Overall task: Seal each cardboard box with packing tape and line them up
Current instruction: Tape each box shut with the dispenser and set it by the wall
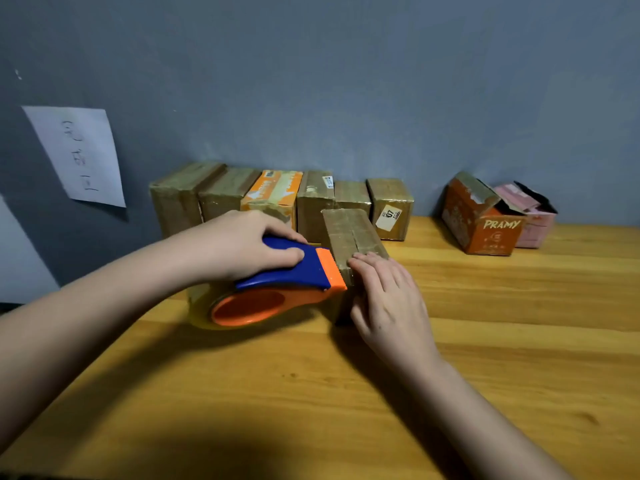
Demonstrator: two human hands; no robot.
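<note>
My left hand (256,244) grips the blue handle of the tape dispenser (277,289), fingers curled over it, thumb along its near side. The dispenser's orange blade end touches the near left edge of the brown box (353,233) I am taping; its clear tape roll (201,306) sits on the wooden table (485,341) just left of that box. My right hand (388,299) lies flat against the box's near face, fingers straight and together, tips reaching its top edge. Behind this box, 6 boxes (277,199) stand side by side in a row against the grey wall (346,81). Well right of the box, an orange PRAMY box (485,223) stands with flaps open, a pink box (533,220) touching its far side. Left of the row, a paper sheet (76,154) hangs on the wall.
</note>
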